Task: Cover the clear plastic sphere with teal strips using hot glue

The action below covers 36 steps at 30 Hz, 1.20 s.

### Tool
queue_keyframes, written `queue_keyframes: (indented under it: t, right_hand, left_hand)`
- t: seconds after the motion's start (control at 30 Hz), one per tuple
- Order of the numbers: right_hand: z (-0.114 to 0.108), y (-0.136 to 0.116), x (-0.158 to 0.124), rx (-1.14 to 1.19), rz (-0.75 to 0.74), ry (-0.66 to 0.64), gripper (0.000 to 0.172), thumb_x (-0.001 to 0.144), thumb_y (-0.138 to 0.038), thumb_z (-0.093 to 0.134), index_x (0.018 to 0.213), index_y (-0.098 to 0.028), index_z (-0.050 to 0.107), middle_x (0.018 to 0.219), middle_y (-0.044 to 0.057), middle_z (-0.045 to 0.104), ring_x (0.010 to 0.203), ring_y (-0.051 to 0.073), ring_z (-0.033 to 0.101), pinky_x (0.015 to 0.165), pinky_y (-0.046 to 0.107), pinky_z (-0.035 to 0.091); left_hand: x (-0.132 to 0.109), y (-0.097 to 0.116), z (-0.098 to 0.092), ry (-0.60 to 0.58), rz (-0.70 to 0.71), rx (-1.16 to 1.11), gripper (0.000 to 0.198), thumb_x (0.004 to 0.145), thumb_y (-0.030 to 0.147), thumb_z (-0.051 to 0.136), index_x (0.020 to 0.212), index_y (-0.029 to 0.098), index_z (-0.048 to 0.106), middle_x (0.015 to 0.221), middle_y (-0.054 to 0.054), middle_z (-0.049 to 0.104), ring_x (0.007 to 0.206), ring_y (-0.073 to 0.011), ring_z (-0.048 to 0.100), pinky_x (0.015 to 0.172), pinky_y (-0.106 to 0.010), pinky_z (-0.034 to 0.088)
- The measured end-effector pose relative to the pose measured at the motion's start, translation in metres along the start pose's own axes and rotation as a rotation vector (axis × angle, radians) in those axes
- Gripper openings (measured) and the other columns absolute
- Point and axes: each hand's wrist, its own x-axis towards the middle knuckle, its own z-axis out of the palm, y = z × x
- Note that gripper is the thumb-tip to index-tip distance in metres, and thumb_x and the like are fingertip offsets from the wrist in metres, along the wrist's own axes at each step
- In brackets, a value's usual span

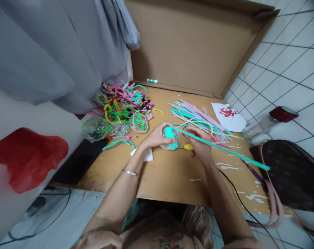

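My left hand (157, 135) is closed round a clear, round plastic piece (178, 137) with a turquoise band (169, 134) of fuzzy strips across it. From that band a long turquoise pipe cleaner (237, 154) stretches out to the right, past my right hand. The fingers of my right hand (201, 149) are curled and pinch this pipe cleaner near the band. Under my right hand shows the yellow front of a glue gun (188, 147) with a metal tip; its body is hidden. A white scrap of paper (148, 155) lies beside my left wrist.
Straight pipe cleaners (193, 112) lie behind my right hand, and a tangled colourful heap (123, 103) at the back left. Clear round pieces (119, 129) sit before the heap. A bottle (263, 126) and a brown bag (291, 173) stand right. Cardboard (188, 45) walls the back.
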Motion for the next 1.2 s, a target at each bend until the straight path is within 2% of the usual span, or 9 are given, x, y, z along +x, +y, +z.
queue_keyframes:
  t: [0.1,0.23,0.33,0.43,0.57,0.73,0.93,1.07,1.2]
  right_hand:
    - [-0.024,0.015,-0.009,-0.245,0.003,0.075,0.028,0.073,-0.042,0.065,0.090,-0.020,0.070,0.092,0.007,0.071,0.078,0.021,0.063,0.074,0.038,0.050]
    - [-0.045,0.029,-0.030,-0.774,0.091,0.081,0.030,0.079,-0.041,0.057,0.094,-0.017,0.067,0.093,0.011,0.069,0.089,0.025,0.061,0.080,0.038,0.045]
    - [-0.044,0.028,-0.045,-1.135,0.206,-0.027,0.040,0.081,-0.048,0.056,0.101,-0.013,0.062,0.097,0.014,0.067,0.092,0.027,0.061,0.075,0.035,0.043]
    - [-0.035,0.024,-0.051,-1.336,0.287,-0.057,0.054,0.079,-0.056,0.058,0.104,-0.008,0.058,0.098,0.017,0.065,0.091,0.029,0.062,0.072,0.035,0.042]
    - [-0.029,0.024,-0.050,-1.385,0.307,-0.069,0.057,0.079,-0.059,0.054,0.101,-0.006,0.060,0.096,0.019,0.065,0.091,0.031,0.062,0.071,0.037,0.043]
    - [-0.032,0.022,-0.047,-1.246,0.416,-0.098,0.039,0.079,-0.045,0.054,0.097,-0.013,0.064,0.091,0.015,0.068,0.091,0.029,0.063,0.070,0.033,0.044]
    - [-0.034,0.021,-0.045,-1.152,0.504,0.058,0.051,0.078,-0.045,0.053,0.117,-0.011,0.055,0.099,0.016,0.068,0.090,0.029,0.065,0.071,0.035,0.045]
    - [-0.037,0.033,-0.046,-1.127,0.433,0.056,0.044,0.077,-0.042,0.054,0.108,-0.012,0.058,0.097,0.016,0.067,0.088,0.028,0.064,0.068,0.033,0.044]
    - [-0.040,0.052,-0.051,-1.093,0.244,0.104,0.034,0.077,-0.043,0.054,0.096,-0.016,0.060,0.095,0.015,0.065,0.088,0.028,0.061,0.066,0.033,0.042]
  left_hand:
    - [0.000,0.001,0.001,0.020,-0.025,-0.019,0.058,0.057,0.033,0.075,0.107,0.017,0.051,0.089,0.002,0.055,0.076,-0.0121,0.049,0.070,-0.023,0.043]
    - [0.000,0.005,0.001,0.044,-0.047,-0.056,0.057,0.057,0.033,0.074,0.105,0.016,0.051,0.086,0.003,0.053,0.073,-0.0109,0.048,0.069,-0.022,0.043]
    - [0.001,0.006,0.002,0.069,-0.052,-0.068,0.056,0.055,0.033,0.075,0.103,0.016,0.051,0.086,0.003,0.052,0.074,-0.0109,0.048,0.068,-0.022,0.043]
    - [0.002,0.003,0.002,0.068,-0.048,-0.084,0.056,0.056,0.034,0.075,0.103,0.016,0.051,0.084,0.003,0.051,0.073,-0.0105,0.047,0.067,-0.021,0.042]
    - [0.003,-0.004,0.002,0.056,-0.031,-0.104,0.055,0.058,0.032,0.076,0.104,0.017,0.051,0.083,0.004,0.051,0.072,-0.0094,0.046,0.067,-0.020,0.041]
    - [0.002,-0.003,0.000,0.044,-0.045,-0.133,0.056,0.058,0.029,0.075,0.106,0.016,0.050,0.084,0.004,0.050,0.071,-0.0084,0.045,0.067,-0.019,0.041]
    - [0.000,0.001,-0.001,0.033,-0.042,-0.070,0.056,0.058,0.032,0.076,0.107,0.017,0.051,0.085,0.004,0.052,0.073,-0.0101,0.047,0.067,-0.020,0.042]
    - [0.000,0.001,-0.003,0.007,-0.024,-0.059,0.056,0.057,0.030,0.075,0.106,0.017,0.052,0.088,0.003,0.053,0.076,-0.0110,0.048,0.070,-0.021,0.044]
    - [0.001,-0.002,-0.005,-0.017,-0.011,-0.062,0.057,0.057,0.031,0.076,0.107,0.017,0.051,0.090,0.002,0.054,0.076,-0.0109,0.049,0.071,-0.021,0.043]
